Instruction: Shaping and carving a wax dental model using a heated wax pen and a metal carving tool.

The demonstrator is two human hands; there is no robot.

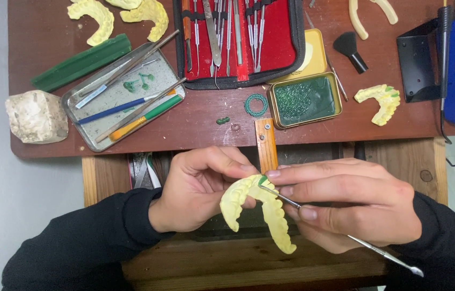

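Yellow cast [270, 210] held low at centre, over wooden frame below table [195, 126] edge. Left hand [198, 188] closed on cast's left end. Right hand [351, 202] pinched on metal tool [346, 234], tip touching green wax [263, 180] on cast's top. Beyond on table: red kit [238, 37], tin [305, 99] of green wax, tray [122, 97], further casts [381, 102].

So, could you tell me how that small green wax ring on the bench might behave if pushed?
The green wax ring lies flat, so it should slide, not roll. It looks thin and open-centred, probably light and easily bent.
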